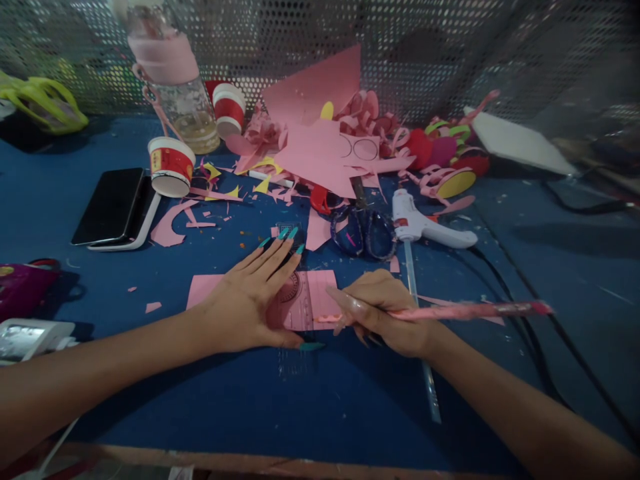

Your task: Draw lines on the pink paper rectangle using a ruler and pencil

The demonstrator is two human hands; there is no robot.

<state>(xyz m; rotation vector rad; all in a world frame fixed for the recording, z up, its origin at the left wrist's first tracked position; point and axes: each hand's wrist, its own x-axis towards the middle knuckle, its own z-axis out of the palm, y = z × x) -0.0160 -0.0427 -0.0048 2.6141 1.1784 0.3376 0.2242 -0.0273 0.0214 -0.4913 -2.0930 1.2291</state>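
Note:
Flat on the blue table lies a strip of pink paper [323, 283], with a clear plastic ruler [294, 293] laid across it. My left hand [250, 293] presses on the ruler and paper with its fingers spread. In my right hand [387, 310] is a pink pencil [465, 311], its tip touching the paper along the ruler's right edge. The left palm hides part of the paper and ruler. Just beyond the hands are dark blue-handled scissors [364, 233] and a white glue gun [420, 223] with a clear glue stick [429, 387].
A heap of pink paper [320, 150] and cut scraps lies at the back. Paper cups [171, 167], a bottle [175, 80] and a phone [109, 205] stand or lie to the left. Dark cables [520, 320] run along the right. A perforated metal panel [300, 33] closes the back.

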